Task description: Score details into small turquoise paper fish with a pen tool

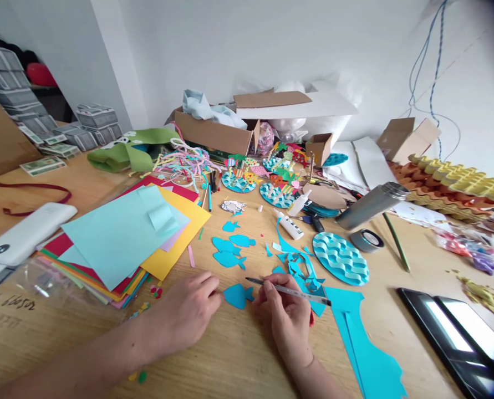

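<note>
A blue paper fish [237, 296] lies on the wooden table [238, 354] between my two hands. My left hand [186, 313] rests curled on the table, its fingertips touching the fish's left edge. My right hand [286, 316] is closed around a white pen [290, 290], whose dark tip points left just above the fish's tail. Three more blue fish cut-outs [230, 252] lie farther back.
A stack of coloured paper sheets [126, 238] sits to the left. Blue paper scraps [302, 269], a round wavy blue disc [340, 257], a glue bottle [289, 224], tape roll [367, 240], metal flask [371, 205] and cardboard boxes [213, 133] crowd the back. A tablet [458, 332] lies at right.
</note>
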The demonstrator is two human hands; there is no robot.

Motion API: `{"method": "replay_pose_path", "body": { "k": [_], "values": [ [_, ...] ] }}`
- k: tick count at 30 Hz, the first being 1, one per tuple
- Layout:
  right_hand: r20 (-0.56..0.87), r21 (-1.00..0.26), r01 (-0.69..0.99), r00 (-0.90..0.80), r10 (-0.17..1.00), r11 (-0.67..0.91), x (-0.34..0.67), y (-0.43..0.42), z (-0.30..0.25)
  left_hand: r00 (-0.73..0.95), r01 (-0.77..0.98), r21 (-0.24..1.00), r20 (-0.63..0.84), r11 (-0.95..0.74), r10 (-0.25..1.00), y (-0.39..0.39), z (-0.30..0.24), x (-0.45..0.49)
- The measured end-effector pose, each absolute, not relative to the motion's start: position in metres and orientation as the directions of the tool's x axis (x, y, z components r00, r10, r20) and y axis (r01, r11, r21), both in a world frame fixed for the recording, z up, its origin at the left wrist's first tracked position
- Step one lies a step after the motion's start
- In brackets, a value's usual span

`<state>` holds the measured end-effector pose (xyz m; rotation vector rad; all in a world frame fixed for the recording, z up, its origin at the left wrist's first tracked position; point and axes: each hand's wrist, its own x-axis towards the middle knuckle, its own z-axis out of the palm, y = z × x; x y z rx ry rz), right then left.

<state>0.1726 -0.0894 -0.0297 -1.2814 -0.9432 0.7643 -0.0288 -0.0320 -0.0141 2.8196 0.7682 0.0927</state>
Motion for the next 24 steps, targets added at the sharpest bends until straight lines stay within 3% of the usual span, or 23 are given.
{"method": "replay_pose_path", "body": {
  "k": [24],
  "values": [
    [0.162,-0.987,0.073,0.457,0.875,0.144,0.174,-0.086,-0.030,0.766,0.639,0.185,-0.063,-0.746,0.640,-0.031,-0.003,-0.027]
  ]
}}
